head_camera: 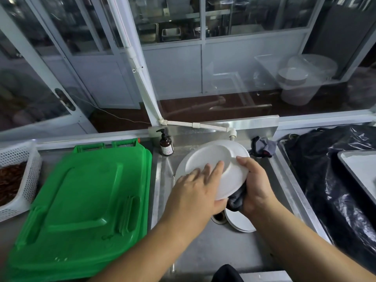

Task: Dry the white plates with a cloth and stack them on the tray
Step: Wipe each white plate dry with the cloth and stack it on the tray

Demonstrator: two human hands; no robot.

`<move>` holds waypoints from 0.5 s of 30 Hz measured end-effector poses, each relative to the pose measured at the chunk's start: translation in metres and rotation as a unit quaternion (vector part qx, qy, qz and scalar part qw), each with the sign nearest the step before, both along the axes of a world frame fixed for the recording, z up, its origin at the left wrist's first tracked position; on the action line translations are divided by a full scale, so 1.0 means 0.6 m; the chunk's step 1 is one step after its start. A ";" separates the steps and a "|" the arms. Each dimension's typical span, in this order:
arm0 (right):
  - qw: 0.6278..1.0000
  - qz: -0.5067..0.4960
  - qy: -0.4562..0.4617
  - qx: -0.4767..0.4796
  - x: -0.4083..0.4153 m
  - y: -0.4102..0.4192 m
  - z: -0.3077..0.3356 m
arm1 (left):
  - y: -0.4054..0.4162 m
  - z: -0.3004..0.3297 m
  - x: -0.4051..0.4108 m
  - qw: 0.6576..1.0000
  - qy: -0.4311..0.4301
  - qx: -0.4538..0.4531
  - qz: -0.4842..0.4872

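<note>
Here, over the steel sink (pixel 162 192), a white plate (pixel 209 159) is held tilted, underside up. The left hand (pixel 195 192) lies flat-fingered across its back; the right hand (pixel 254 184) grips its rim with a dark cloth (pixel 237 200) bunched beneath.

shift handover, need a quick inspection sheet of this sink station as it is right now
surface: steel sink basin, wet-looking
job's things: white plate held tilted over the basin; dark cloth under its lower edge; more plates in the basin; tray at right, on black plastic
clutter: green lid, white basket, soap bottle, grey rag
grippers: left hand flat on the plate; right hand grips cloth and rim
cables: thin wire behind the counter
surroundings: glass partitions, white pipe
</note>
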State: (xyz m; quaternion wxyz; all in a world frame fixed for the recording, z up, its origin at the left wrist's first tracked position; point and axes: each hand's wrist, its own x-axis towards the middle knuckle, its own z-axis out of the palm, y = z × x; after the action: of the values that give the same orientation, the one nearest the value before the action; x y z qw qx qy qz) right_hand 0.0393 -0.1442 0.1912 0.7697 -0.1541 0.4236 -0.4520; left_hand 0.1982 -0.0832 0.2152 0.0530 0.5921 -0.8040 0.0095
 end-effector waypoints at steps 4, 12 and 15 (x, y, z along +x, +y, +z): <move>1.000 0.008 -0.019 -0.013 -0.011 0.003 -0.006 | 0.000 -0.001 0.011 0.992 0.117 -0.041 -0.002; 0.999 0.007 -0.034 -0.040 -0.030 0.000 -0.011 | -0.031 -0.019 0.067 0.783 0.544 0.039 0.297; 0.998 0.025 -0.040 -0.045 -0.029 0.003 -0.008 | -0.035 -0.027 0.069 0.589 0.719 0.166 0.329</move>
State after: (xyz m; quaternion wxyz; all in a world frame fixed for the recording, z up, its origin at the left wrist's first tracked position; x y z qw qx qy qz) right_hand 0.0216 -0.1425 0.1863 0.7893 -0.1812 0.3677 -0.4572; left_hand 0.2397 -0.1040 0.1992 0.5080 0.6288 -0.2421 -0.5366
